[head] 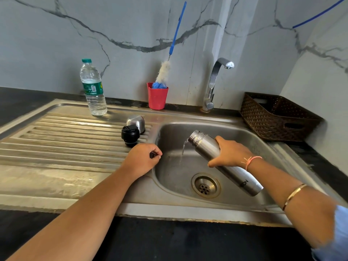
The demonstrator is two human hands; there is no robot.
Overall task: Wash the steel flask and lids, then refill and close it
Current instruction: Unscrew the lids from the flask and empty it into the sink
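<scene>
Step in hand: emptying. Right hand (232, 154) grasps the cylindrical steel flask (224, 162), tilted mouth-down over the steel sink basin (175, 178), centre-right of frame, water pouring out. Left hand (144, 160) rests clenched at the basin's edge. Next: scrubbing, probably requiring the blue-handled bottle brush (166, 70).

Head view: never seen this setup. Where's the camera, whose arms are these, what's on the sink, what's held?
No robot here: a person wears one camera on the head, looking down at their own bare hands. The right hand grips the steel flask, tilted mouth-down, pouring water into the sink. The left hand rests curled on the basin edge. On the drainboard: black inner lid, steel cap, water bottle. Behind: red cup holding a bottle brush, tap, brown basket.
</scene>
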